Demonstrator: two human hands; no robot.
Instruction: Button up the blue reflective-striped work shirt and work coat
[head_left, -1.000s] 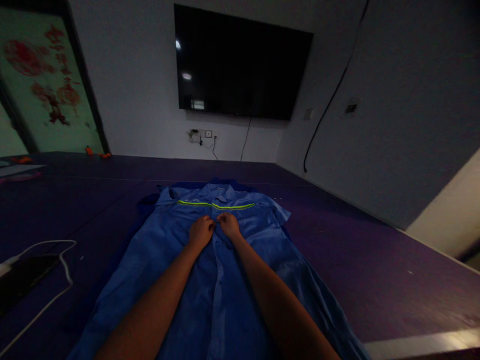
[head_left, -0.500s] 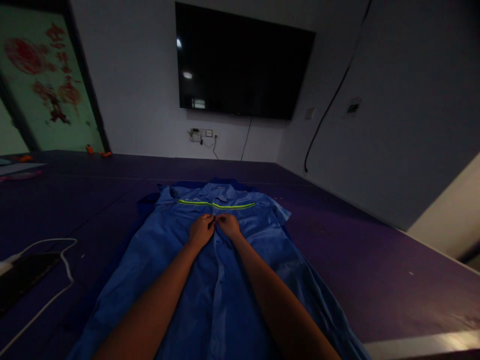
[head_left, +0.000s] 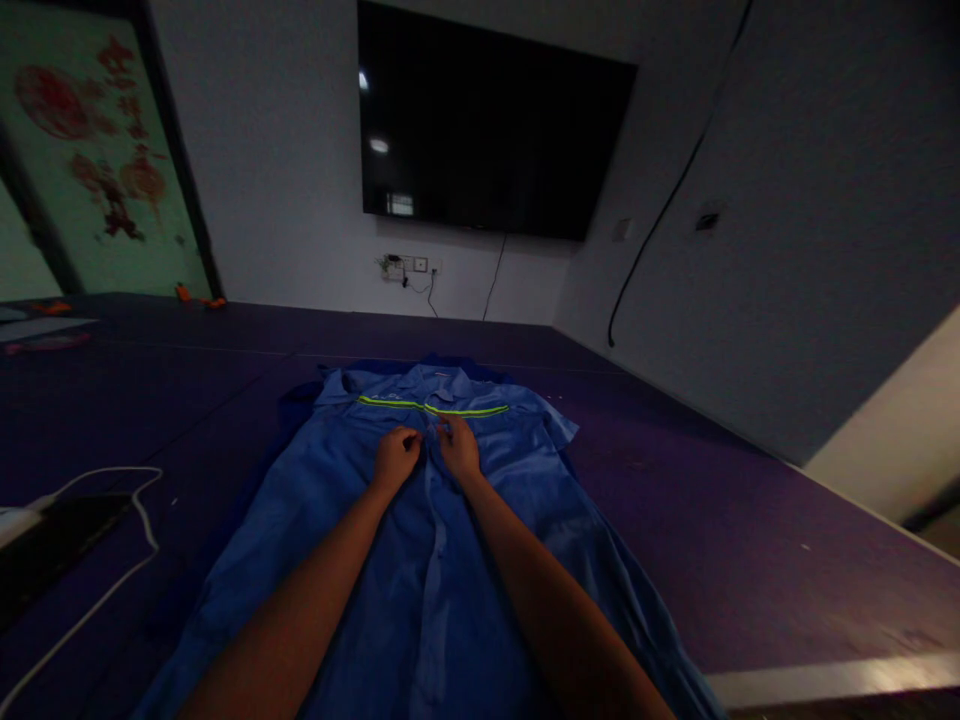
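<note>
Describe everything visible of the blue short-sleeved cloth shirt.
The blue short-sleeved cloth shirt, slightly sheeny and wrinkled, lies front up over darker blue cloth on a purple surface, collar pointing away. A yellow-green stripe crosses its chest beside unreadable pale lettering. The left hand and right hand are at its front placket; their grip is unclear.

The blue shirt (head_left: pixel 420 560) is creased woven-looking cloth with a faint sheen; its chest stripe (head_left: pixel 390 403) looks smooth and bright. The television screen (head_left: pixel 495 130) is glossy, mirroring lights. The wall (head_left: pixel 277 150) looks matt, the purple surface (head_left: pixel 675 500) smooth with a dull sheen, and the white cable (head_left: pixel 156 546) plastic.
</note>
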